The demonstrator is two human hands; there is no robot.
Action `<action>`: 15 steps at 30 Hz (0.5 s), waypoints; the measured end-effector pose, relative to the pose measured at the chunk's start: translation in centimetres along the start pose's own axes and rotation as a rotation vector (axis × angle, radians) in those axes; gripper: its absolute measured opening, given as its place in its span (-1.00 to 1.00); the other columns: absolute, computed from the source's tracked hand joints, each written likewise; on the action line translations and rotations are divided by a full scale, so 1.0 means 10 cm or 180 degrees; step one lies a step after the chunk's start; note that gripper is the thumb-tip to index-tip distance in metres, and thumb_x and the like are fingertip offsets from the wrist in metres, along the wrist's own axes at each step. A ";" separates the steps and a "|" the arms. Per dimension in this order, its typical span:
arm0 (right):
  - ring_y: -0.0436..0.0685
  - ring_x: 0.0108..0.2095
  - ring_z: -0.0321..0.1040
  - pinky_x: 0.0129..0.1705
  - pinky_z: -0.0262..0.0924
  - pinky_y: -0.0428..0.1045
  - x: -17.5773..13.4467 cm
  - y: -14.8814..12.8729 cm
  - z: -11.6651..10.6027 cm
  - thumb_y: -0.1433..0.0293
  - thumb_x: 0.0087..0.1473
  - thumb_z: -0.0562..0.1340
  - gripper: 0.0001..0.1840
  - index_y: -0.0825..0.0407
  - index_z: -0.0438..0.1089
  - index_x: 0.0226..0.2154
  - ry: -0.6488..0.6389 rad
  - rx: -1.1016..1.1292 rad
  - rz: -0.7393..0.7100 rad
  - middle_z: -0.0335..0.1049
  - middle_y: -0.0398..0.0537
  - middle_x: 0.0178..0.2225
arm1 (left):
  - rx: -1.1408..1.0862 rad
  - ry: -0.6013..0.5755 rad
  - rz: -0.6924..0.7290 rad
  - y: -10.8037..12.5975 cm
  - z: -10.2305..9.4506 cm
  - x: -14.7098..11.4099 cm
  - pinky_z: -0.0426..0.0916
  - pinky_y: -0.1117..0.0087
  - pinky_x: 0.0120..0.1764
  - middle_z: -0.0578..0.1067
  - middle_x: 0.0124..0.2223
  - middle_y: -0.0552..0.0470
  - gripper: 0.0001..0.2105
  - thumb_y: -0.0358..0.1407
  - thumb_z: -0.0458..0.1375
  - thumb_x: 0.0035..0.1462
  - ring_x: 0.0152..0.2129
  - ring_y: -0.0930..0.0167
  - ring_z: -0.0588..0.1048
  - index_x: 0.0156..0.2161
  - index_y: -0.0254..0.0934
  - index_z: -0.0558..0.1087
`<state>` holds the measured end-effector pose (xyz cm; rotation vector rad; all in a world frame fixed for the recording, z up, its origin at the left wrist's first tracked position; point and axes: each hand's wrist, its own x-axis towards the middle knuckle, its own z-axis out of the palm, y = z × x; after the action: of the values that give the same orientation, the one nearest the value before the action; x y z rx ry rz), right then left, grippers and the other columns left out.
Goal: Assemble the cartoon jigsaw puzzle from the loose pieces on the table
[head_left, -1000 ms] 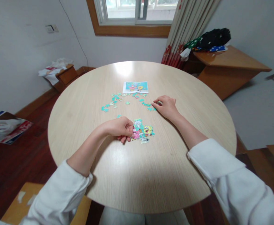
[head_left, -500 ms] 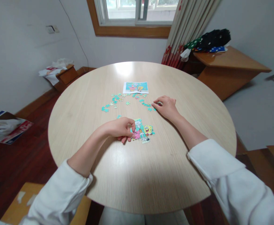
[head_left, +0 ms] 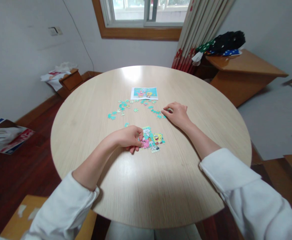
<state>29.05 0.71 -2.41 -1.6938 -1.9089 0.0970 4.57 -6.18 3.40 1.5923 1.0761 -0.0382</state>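
A partly joined jigsaw puzzle (head_left: 150, 140) lies flat on the table, with a yellow square figure, a pale tall figure and a pink one on it. My left hand (head_left: 131, 137) is at its left edge, thumb and forefinger curled in a pinch on a puzzle piece there. Part of the pink figure is covered by those fingers. Farther right, my right hand (head_left: 176, 113) rests on the table beside several loose turquoise pieces (head_left: 158, 115). Its thumb and fingertips are pinched together at the end of that row; what they hold, if anything, is too small to make out.
Beyond the puzzle lies a printed reference picture (head_left: 145, 93). Loose puzzle pieces (head_left: 122, 106) form a scattered arc in front of it. One piece (head_left: 127, 124) sits near my left hand. The round wooden table (head_left: 146, 186) has a wooden cabinet (head_left: 245, 63) behind it at right.
Hardly anything differs. Both hands keep their places and pinched shapes, and the view has shifted very slightly.
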 end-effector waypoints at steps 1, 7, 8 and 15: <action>0.28 -0.12 0.32 -0.11 -0.07 0.16 0.00 0.00 0.00 0.23 0.10 0.20 -0.79 -0.02 0.48 -0.43 -0.0006 0.0002 0.0001 0.50 0.06 -0.22 | -0.0011 -0.0004 -0.0001 -0.01 0.00 0.01 0.06 0.55 -0.70 0.41 -0.68 0.16 -0.82 -0.45 0.16 -0.04 -0.79 0.52 0.38 -0.47 -0.25 0.20; 0.27 -0.11 0.31 -0.11 -0.07 0.14 -0.01 -0.02 -0.02 0.26 0.11 0.20 -0.79 0.00 0.49 -0.39 -0.0067 -0.0105 0.0047 0.49 0.07 -0.21 | -0.0315 -0.0023 0.0142 -0.09 -0.04 0.06 0.05 0.56 -0.72 0.42 -0.67 0.13 -0.77 -0.34 0.23 -0.03 -0.79 0.54 0.37 -0.50 -0.26 0.22; 0.27 -0.11 0.31 -0.11 -0.07 0.14 -0.01 -0.02 -0.02 0.26 0.12 0.19 -0.79 0.00 0.50 -0.39 -0.0068 -0.0125 0.0049 0.49 0.07 -0.20 | -0.0418 -0.0010 0.0192 -0.10 -0.06 0.07 0.05 0.56 -0.72 0.42 -0.67 0.13 -0.76 -0.31 0.24 -0.02 -0.79 0.55 0.36 -0.50 -0.27 0.22; 0.25 -0.13 0.30 -0.10 -0.10 0.13 -0.01 0.01 0.02 0.26 0.09 0.21 -0.79 0.02 0.50 -0.40 0.0017 -0.0007 0.0029 0.49 0.06 -0.22 | -0.0577 0.0877 0.0539 -0.14 -0.21 0.01 0.04 0.53 -0.68 0.35 -0.68 0.15 -0.78 -0.33 0.21 0.03 -0.81 0.61 0.24 -0.53 -0.27 0.25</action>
<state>29.04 0.70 -2.66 -1.7028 -1.8983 0.0938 2.72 -4.57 2.97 1.5463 1.1157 0.3921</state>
